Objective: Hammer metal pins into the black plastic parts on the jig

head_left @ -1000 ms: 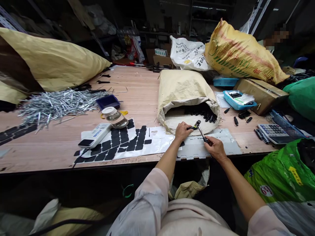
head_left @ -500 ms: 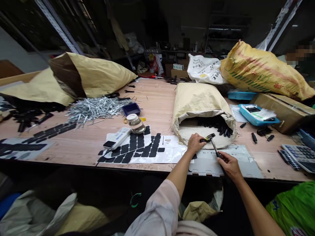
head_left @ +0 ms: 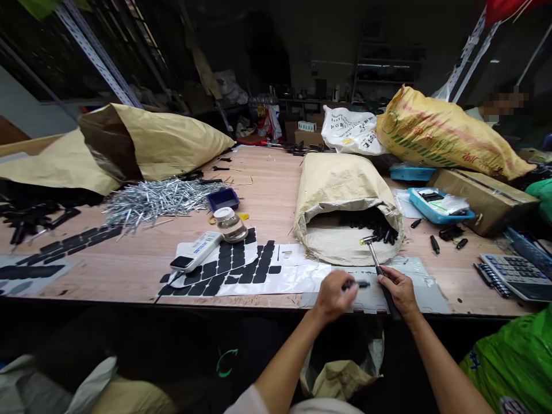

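My left hand, slightly blurred, is closed on a small black, rod-like piece whose end sticks out to the right. It hovers over the clear plastic sheet near the front edge of the table. My right hand grips the dark handle of a small hammer. The hammer's shaft is silver, and its head, partly yellow, lies over the lower lip of the open beige sack. Inside the mouth of that sack are many black pieces.
Left of the sack stand a glass jar, a white device and a blue tray, beside a heap of metal rods. Rightward are a light-blue basket, a cardboard box and a calculator. One co-worker is behind the yellow sack.
My left hand has drawn away from the hammer head, down toward the table's front edge, with the black piece in it. My right hand keeps hold of the hammer. The camera view has shifted.
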Available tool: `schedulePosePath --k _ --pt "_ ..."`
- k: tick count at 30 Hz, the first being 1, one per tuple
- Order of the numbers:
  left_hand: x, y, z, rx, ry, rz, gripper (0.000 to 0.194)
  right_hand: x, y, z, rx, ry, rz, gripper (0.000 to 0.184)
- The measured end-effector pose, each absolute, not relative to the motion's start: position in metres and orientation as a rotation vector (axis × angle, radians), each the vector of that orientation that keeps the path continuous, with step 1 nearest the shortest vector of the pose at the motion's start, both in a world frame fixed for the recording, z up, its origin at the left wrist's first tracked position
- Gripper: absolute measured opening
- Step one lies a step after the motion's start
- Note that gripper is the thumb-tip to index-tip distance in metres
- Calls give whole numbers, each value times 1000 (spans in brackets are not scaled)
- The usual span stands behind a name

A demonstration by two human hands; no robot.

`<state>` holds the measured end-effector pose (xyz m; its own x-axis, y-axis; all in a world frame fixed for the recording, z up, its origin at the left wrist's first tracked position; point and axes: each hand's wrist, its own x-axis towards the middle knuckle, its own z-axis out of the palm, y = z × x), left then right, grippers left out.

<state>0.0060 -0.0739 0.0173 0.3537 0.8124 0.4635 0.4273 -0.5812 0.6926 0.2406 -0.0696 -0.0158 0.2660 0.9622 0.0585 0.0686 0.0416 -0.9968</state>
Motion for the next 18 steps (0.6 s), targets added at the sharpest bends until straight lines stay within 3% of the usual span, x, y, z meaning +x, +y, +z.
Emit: schedulePosePath --k 4,11,14,18 --pt "-14 -147 -14 2345 981 815 24 240 -69 -17 -1322 -1081 951 47" --pt "-24 -176 -70 2016 1433 -209 38 238 -71 -18 -1342 -1157 898 47" --pt "-23 -171 -53 2030 1355 -246 34 237 -72 -16 -1347 -1181 895 44" --pt "-23 -130 12 1963 800 -84 35 237 -72 -14 -1347 -1146 891 44"
